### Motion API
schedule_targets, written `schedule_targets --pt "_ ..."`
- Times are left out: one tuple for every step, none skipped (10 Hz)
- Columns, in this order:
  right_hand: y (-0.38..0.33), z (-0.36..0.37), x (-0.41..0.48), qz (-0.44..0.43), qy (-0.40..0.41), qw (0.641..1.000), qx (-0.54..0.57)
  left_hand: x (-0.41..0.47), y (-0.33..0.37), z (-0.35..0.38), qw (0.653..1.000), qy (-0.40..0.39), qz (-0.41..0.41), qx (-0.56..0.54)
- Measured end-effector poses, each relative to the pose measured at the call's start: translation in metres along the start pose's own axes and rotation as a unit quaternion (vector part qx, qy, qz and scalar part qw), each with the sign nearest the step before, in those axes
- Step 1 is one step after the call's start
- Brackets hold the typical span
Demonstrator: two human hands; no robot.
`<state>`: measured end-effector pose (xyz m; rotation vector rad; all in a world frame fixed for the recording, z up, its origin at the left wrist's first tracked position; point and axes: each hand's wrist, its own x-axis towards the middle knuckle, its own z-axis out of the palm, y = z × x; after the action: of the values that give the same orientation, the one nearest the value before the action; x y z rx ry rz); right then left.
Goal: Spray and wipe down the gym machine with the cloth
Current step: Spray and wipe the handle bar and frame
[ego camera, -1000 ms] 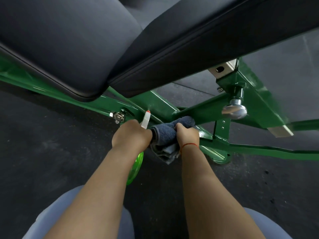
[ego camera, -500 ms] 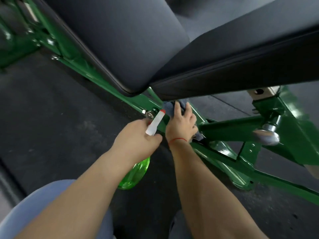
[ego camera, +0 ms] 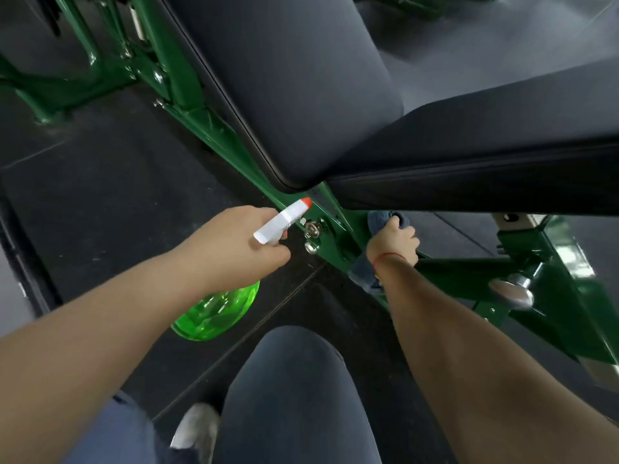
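Observation:
The gym machine has a green steel frame [ego camera: 214,135] and black pads [ego camera: 301,95] above it. My left hand [ego camera: 234,249] grips a green spray bottle [ego camera: 217,313]; its white head with an orange nozzle [ego camera: 284,221] points at the frame's bolts [ego camera: 313,236]. My right hand [ego camera: 392,242] grips a grey cloth [ego camera: 385,219] against the green bar just under the seat pad. Part of the cloth hangs below my wrist.
A chrome pull knob [ego camera: 512,293] sticks out of the frame at the right. More green frame members [ego camera: 50,85] stand at the upper left. Dark rubber floor [ego camera: 100,182] lies below. My knee [ego camera: 291,380] and a grey shoe [ego camera: 197,430] are at the bottom.
The view has shifted right and pulled back. My two hands have moved apart: the left with the bottle now sits left of the bolts, the right with the cloth further right along the bar.

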<state>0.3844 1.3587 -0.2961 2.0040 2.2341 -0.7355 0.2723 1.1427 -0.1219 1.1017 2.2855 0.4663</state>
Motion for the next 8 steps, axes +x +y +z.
schedule_targets --pt "-0.020 0.003 0.005 0.013 0.050 0.999 -0.017 0.002 -0.002 -0.014 1.000 -0.019 0.006 -0.010" --pt "-0.039 0.004 0.015 -0.007 0.073 0.996 -0.044 0.015 -0.010 -0.017 0.999 -0.021 0.032 -0.030" --pt "-0.038 0.037 0.051 -0.084 0.052 0.992 -0.073 0.028 -0.014 -0.016 0.999 -0.005 0.027 -0.045" --pt "-0.016 0.112 0.146 -0.191 0.024 0.973 -0.126 0.042 -0.016 -0.013 0.995 0.013 0.009 -0.101" --pt "-0.033 0.043 0.042 -0.220 0.023 0.970 -0.102 0.051 -0.019 -0.006 0.991 0.031 -0.008 -0.131" --pt "-0.018 0.020 -0.009 -0.296 0.136 0.944 -0.053 0.056 -0.023 -0.002 0.991 0.062 0.007 -0.117" --pt "0.024 0.036 -0.010 -0.285 0.154 0.945 -0.033 0.058 -0.025 -0.005 0.986 0.094 0.016 -0.136" --pt "0.037 0.041 -0.014 -0.286 0.172 0.942 -0.025 0.062 -0.028 -0.010 0.981 0.129 0.022 -0.142"
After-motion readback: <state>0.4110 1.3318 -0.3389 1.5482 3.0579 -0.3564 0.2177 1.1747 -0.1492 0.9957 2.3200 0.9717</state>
